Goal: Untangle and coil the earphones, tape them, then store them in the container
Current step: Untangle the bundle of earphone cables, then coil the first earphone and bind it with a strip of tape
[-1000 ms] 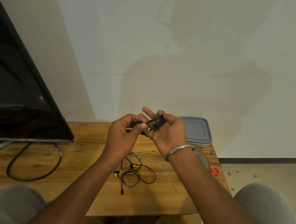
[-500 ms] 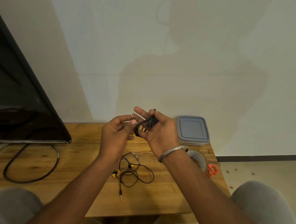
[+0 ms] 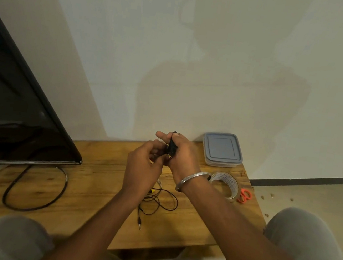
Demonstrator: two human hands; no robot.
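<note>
A small black coiled earphone bundle (image 3: 172, 147) sits in my right hand (image 3: 181, 155), raised above the wooden table (image 3: 97, 185). My left hand (image 3: 142, 167) is closed against the bundle's lower end, its fingertips pinching there. A second, tangled black earphone (image 3: 158, 201) with yellow buds lies loose on the table below my hands, its jack plug pointing toward me. A roll of clear tape (image 3: 227, 186) lies to the right of my right wrist. The lidded grey container (image 3: 222, 149) stands at the table's back right corner, shut.
Red-handled scissors (image 3: 244, 196) lie by the tape near the table's right edge. A black TV (image 3: 16, 109) fills the left, with a thick black cable loop (image 3: 36, 190) on the table in front of it. My knees flank the table's near edge.
Both hands have turned: my right palm, open and facing up before, now curls around the bundle, and my left hand has closed in against it. The view has shifted slightly.
</note>
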